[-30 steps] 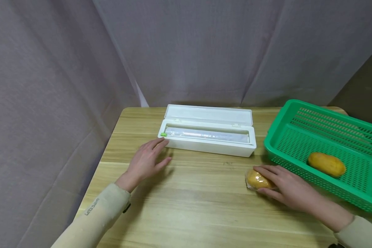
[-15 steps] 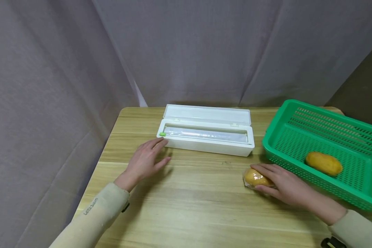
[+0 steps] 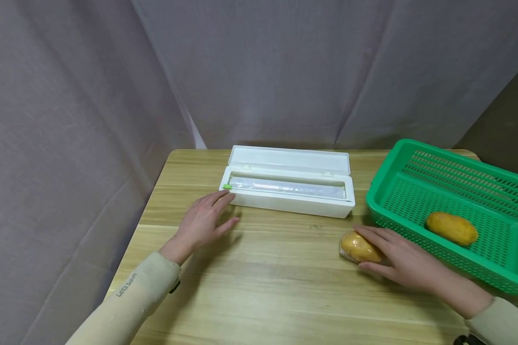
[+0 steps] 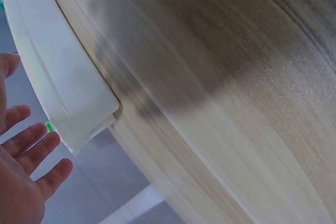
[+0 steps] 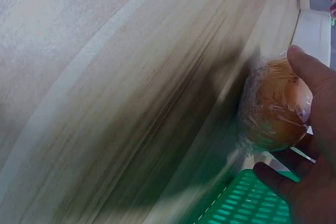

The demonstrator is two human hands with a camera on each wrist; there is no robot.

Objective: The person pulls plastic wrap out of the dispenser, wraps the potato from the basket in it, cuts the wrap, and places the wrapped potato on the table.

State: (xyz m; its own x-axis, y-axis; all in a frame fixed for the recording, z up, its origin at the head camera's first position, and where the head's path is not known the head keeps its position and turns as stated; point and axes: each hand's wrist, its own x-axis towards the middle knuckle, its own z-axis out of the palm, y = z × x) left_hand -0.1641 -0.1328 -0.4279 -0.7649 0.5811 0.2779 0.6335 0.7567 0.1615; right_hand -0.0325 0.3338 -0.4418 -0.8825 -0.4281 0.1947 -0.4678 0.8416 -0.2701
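A yellow mango [image 3: 357, 247] wrapped in clear cling film rests on the wooden table, right of centre. My right hand [image 3: 407, 256] holds it from the right, thumb on its near side and fingers over its far side. In the right wrist view crinkled film bunches at one end of the mango [image 5: 281, 103]. At the front left corner of a white cling film box [image 3: 291, 203] is my left hand [image 3: 202, 219], fingers loosely extended and holding nothing. The box lid [image 3: 289, 160] is tipped back, showing the film roll [image 3: 287, 187] and a green slide cutter [image 3: 227, 187].
A green perforated basket [image 3: 414, 229] stands at the right, close beside my right hand. Another mango [image 3: 452, 228] lies inside it. Grey curtains [image 3: 263, 72] hang behind the table and along its left side.
The wrapped mango has turned slightly under my right hand, its film catching the light differently. My left hand stays by the box corner, and the box and basket stay in place.
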